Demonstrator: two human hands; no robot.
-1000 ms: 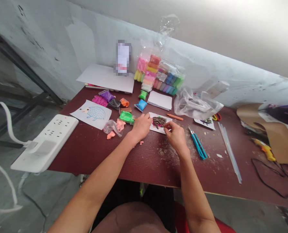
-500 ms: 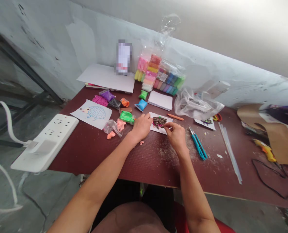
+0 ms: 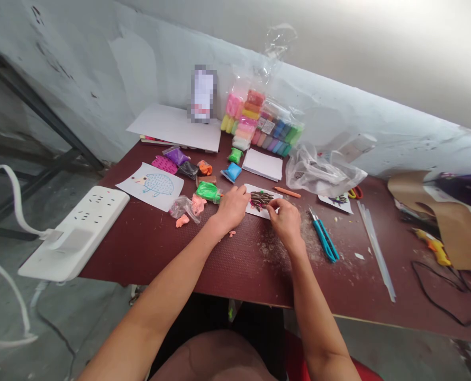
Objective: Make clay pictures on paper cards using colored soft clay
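Note:
A white card [image 3: 251, 208] lies on the dark red table, bearing a cluster of dark, narrow pieces [image 3: 262, 198] with some pink and green around them. My left hand [image 3: 234, 206] rests at the card's left edge, its fingers together; whatever may be under the fingertips is hidden. From the right, my right hand [image 3: 285, 218] reaches over the card with thumb and forefinger pinched at the lower right of the cluster. Anything between those fingertips is too small to make out. An orange stick [image 3: 287, 191] lies just behind the card.
Clay packets [image 3: 207, 191] and a hedgehog drawing [image 3: 154, 185] lie left. Teal-handled scissors or tweezers [image 3: 326, 241], clear sticks [image 3: 376, 251] and a glue gun [image 3: 434, 244] lie right. Behind are a plastic bag [image 3: 323, 169] and paper stack [image 3: 262, 164]. A power strip [image 3: 77, 233] borders the left edge.
My right hand has shifted slightly left, its fingertips closer in to the dark cluster. My left hand stays nearly still at the card's edge.

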